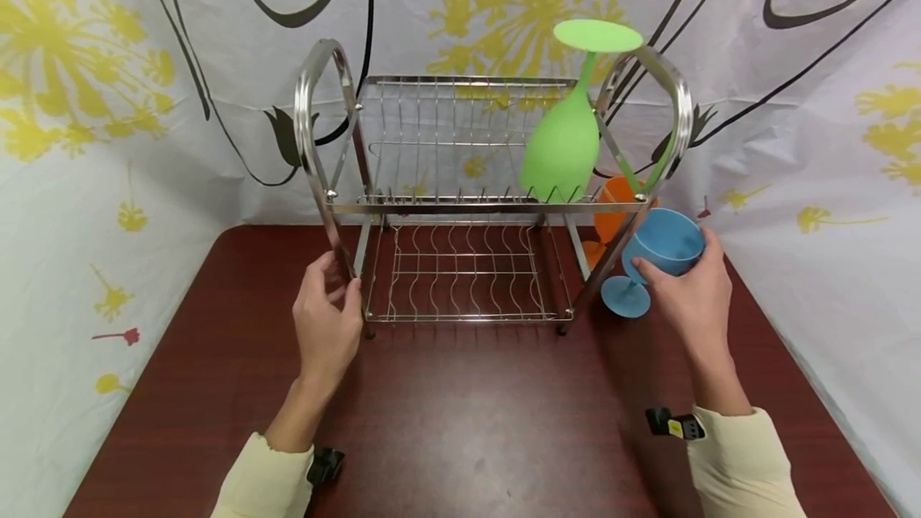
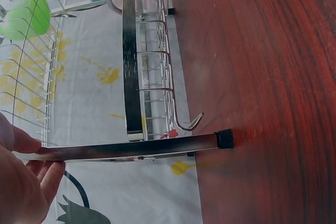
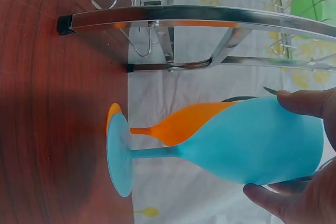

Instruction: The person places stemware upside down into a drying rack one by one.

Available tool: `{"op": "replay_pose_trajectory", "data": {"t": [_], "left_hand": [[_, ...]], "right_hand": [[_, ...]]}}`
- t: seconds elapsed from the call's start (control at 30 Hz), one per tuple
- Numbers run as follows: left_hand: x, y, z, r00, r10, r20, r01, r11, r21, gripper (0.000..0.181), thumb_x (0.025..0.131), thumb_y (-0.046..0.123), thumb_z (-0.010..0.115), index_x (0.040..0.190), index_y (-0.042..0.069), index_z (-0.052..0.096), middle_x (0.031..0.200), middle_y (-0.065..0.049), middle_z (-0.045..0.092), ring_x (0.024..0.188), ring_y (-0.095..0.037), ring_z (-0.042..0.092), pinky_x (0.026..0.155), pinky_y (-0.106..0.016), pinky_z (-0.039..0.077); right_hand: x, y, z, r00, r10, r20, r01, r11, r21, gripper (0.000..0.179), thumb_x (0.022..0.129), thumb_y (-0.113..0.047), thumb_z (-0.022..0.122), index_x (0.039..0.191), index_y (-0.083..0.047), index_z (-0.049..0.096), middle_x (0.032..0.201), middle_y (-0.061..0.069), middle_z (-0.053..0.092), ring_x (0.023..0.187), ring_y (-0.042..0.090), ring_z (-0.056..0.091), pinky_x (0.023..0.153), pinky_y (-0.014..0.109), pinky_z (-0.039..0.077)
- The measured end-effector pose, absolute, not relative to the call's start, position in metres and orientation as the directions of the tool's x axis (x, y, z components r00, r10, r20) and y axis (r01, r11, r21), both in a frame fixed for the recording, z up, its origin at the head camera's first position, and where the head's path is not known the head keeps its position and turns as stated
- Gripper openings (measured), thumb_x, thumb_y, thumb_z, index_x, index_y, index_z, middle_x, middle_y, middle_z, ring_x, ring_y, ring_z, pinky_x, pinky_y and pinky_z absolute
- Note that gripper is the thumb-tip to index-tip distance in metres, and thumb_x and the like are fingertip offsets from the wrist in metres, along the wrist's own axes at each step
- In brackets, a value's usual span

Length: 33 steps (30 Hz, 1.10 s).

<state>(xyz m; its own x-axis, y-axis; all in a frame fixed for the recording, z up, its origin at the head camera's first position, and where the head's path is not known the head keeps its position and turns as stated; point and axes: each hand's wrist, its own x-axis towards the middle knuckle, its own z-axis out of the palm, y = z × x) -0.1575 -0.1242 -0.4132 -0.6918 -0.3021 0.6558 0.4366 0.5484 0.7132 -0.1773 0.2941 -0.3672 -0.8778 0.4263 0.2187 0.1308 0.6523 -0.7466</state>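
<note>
Blue cup (image 1: 669, 240): held by right grip (image 1: 696, 298). Rack (image 1: 460, 208): left grip (image 1: 327, 330) pinches it, apparently for steadiness. Green cup (image 1: 564, 146): inverted, perhaps to drain.

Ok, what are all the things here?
table: one, reddish-brown, at the bottom
backdrop: one, patterned white, behind the table
dish rack: one, silver, on the table
green goblet: one, green, upside down on the upper shelf
blue goblet: one, blue, right of the rack
orange goblet: one, orange, behind the blue one
wrist devices: two, black, both wrists
sleeves: two, cream, both arms
left hand: one, bare, gripping the rack
right hand: one, bare, holding the blue goblet
</note>
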Motion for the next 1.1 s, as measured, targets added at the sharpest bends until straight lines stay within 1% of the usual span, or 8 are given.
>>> {"op": "replay_pose_trajectory", "data": {"t": [0.07, 0.17, 0.4, 0.53, 0.77, 0.97, 1.03, 1.1], "left_hand": [[-0.157, -0.125, -0.414, -0.692, -0.305, 0.655, 0.435, 0.548, 0.715, 0.038, 0.082, -0.01, 0.067, 0.119, -0.01, 0.057, 0.102, -0.023, 0.063, 0.096, -0.03, 0.064, 0.077, -0.032, 0.059], [-0.156, -0.126, -0.415, -0.694, -0.308, 0.651, 0.43, 0.547, 0.718, 0.039, 0.082, -0.01, 0.067, 0.119, -0.01, 0.057, 0.102, -0.023, 0.063, 0.096, -0.031, 0.064, 0.077, -0.031, 0.058], [-0.155, -0.127, -0.415, -0.693, -0.321, 0.645, 0.433, 0.53, 0.729, 0.038, 0.082, -0.011, 0.067, 0.119, -0.009, 0.058, 0.101, -0.021, 0.063, 0.094, -0.028, 0.064, 0.079, -0.01, 0.053], [-0.155, -0.127, -0.414, -0.69, -0.324, 0.647, 0.438, 0.525, 0.73, 0.038, 0.082, -0.011, 0.066, 0.118, -0.009, 0.058, 0.101, -0.021, 0.063, 0.094, -0.028, 0.064, 0.079, -0.007, 0.051], [-0.156, -0.126, -0.413, -0.684, -0.323, 0.654, 0.449, 0.52, 0.727, 0.038, 0.081, -0.012, 0.066, 0.118, -0.008, 0.059, 0.1, -0.021, 0.063, 0.092, -0.028, 0.064, 0.077, -0.007, 0.052], [-0.156, -0.125, -0.413, -0.692, -0.32, 0.647, 0.443, 0.52, 0.73, 0.038, 0.081, -0.012, 0.066, 0.119, -0.008, 0.059, 0.101, -0.02, 0.063, 0.093, -0.027, 0.064, 0.076, -0.018, 0.056], [-0.156, -0.125, -0.413, -0.692, -0.319, 0.647, 0.441, 0.522, 0.73, 0.039, 0.081, -0.012, 0.066, 0.119, -0.008, 0.059, 0.101, -0.021, 0.063, 0.093, -0.027, 0.064, 0.076, -0.021, 0.057], [-0.157, -0.124, -0.413, -0.692, -0.318, 0.648, 0.441, 0.523, 0.729, 0.039, 0.081, -0.012, 0.066, 0.119, -0.008, 0.058, 0.102, -0.021, 0.063, 0.094, -0.028, 0.064, 0.076, -0.024, 0.058]], "right_hand": [[-0.175, 0.293, -0.367, -0.875, 0.424, 0.232, 0.116, 0.651, -0.75, 0.096, 0.082, -0.039, 0.075, 0.155, -0.012, 0.019, 0.152, 0.018, 0.036, 0.132, 0.043, 0.04, 0.104, 0.065, 0.038], [-0.171, 0.291, -0.365, -0.873, 0.418, 0.25, 0.093, 0.647, -0.756, 0.095, 0.081, -0.037, 0.076, 0.154, -0.012, 0.021, 0.152, 0.017, 0.036, 0.132, 0.042, 0.04, 0.104, 0.065, 0.038], [-0.159, 0.286, -0.358, -0.87, 0.388, 0.302, 0.036, 0.663, -0.748, 0.094, 0.08, -0.03, 0.078, 0.153, -0.011, 0.023, 0.149, 0.019, 0.039, 0.126, 0.043, 0.045, 0.101, 0.064, 0.042], [-0.152, 0.281, -0.354, -0.862, 0.375, 0.342, -0.002, 0.672, -0.74, 0.092, 0.079, -0.026, 0.079, 0.152, -0.011, 0.026, 0.147, 0.019, 0.042, 0.123, 0.042, 0.047, 0.099, 0.064, 0.044], [-0.142, 0.275, -0.347, -0.835, 0.376, 0.401, -0.046, 0.68, -0.732, 0.092, 0.076, -0.022, 0.082, 0.151, -0.013, 0.03, 0.145, 0.016, 0.046, 0.121, 0.039, 0.049, 0.098, 0.062, 0.045], [-0.135, 0.274, -0.343, -0.821, 0.374, 0.431, -0.077, 0.676, -0.733, 0.091, 0.075, -0.019, 0.083, 0.151, -0.019, 0.032, 0.144, 0.011, 0.047, 0.121, 0.034, 0.05, 0.1, 0.06, 0.045], [-0.133, 0.274, -0.343, -0.818, 0.369, 0.441, -0.087, 0.679, -0.729, 0.091, 0.075, -0.019, 0.083, 0.15, -0.02, 0.033, 0.144, 0.01, 0.047, 0.121, 0.033, 0.05, 0.101, 0.055, 0.047], [-0.131, 0.275, -0.343, -0.813, 0.367, 0.452, -0.096, 0.681, -0.726, 0.091, 0.074, -0.018, 0.083, 0.15, -0.021, 0.033, 0.143, 0.009, 0.048, 0.12, 0.032, 0.05, 0.102, 0.046, 0.048]]}}
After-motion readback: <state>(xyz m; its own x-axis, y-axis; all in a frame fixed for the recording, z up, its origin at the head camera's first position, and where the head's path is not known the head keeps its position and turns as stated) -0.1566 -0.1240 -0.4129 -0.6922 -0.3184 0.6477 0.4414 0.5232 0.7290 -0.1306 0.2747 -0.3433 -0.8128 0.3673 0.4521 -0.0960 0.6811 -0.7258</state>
